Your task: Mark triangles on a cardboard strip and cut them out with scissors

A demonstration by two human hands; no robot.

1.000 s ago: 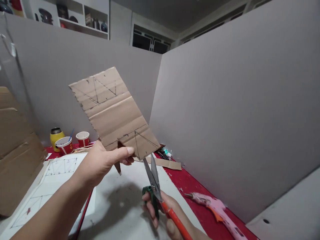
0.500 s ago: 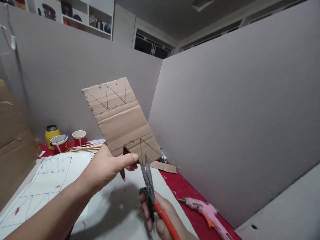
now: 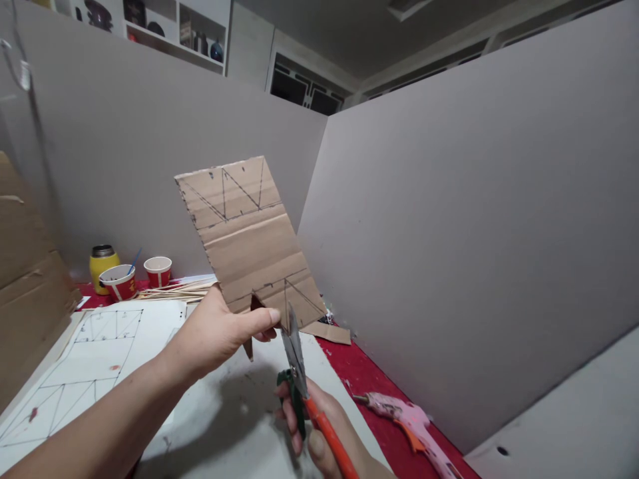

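My left hand (image 3: 234, 326) pinches the lower edge of a cardboard piece (image 3: 252, 246), thumb on the front face. The cardboard is held up and tilted, with zigzag pen lines near its top and bottom. A notch is cut by my thumb, and a pointed flap hangs below it. My right hand (image 3: 319, 426) is wrapped round scissors (image 3: 299, 379) with one orange and one green handle. Their blades straddle the cardboard's bottom edge, near a drawn line just right of my left thumb.
At left lies a paper with drawn trusses (image 3: 104, 359). Behind it are thin wooden sticks (image 3: 180, 291), two red paper cups (image 3: 158, 273) and a yellow jar (image 3: 102, 266). A pink glue gun (image 3: 404, 416) rests on red cloth at right, near a cardboard strip (image 3: 329, 332).
The cardboard and my left hand have shifted slightly right in view. The scissor blades have closed somewhat at the cardboard's bottom edge.
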